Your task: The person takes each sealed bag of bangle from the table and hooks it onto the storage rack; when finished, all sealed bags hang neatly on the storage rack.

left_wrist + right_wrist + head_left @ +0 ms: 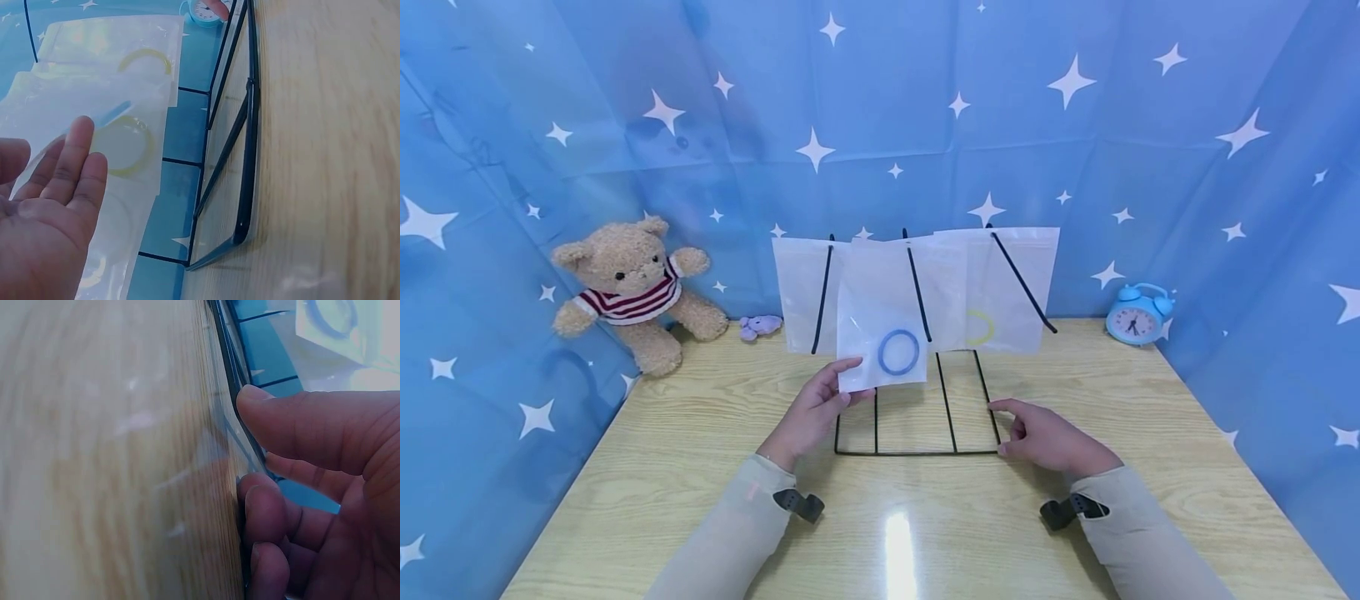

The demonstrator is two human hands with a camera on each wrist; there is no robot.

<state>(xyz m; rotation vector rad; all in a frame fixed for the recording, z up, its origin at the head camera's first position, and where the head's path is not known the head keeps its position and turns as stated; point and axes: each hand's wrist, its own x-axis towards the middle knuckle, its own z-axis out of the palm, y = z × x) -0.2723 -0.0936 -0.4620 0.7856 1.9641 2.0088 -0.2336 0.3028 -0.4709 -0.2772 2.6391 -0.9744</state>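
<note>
A black wire display rack (917, 453) stands on the table, its hooks angled forward. Whitish see-through bags hang from it. The foremost bag (880, 292) contains a blue ring (898, 352) and tilts forward at its lower end. My left hand (808, 410) holds that bag by its lower left corner, the index finger across the front and other fingers behind. In the left wrist view those fingers (80, 150) are nearly straight. My right hand (1048, 435) grips the rack's right base rod between thumb (294, 422) and index finger; the other fingers curl beside it.
Behind the held bag, a bag on the right (1015, 267) contains a yellow ring (981, 327); another bag (801, 292) hangs on the left. A teddy bear (632, 287), a small purple toy (760, 326) and a blue alarm clock (1138, 315) stand along the back near the star-patterned curtain.
</note>
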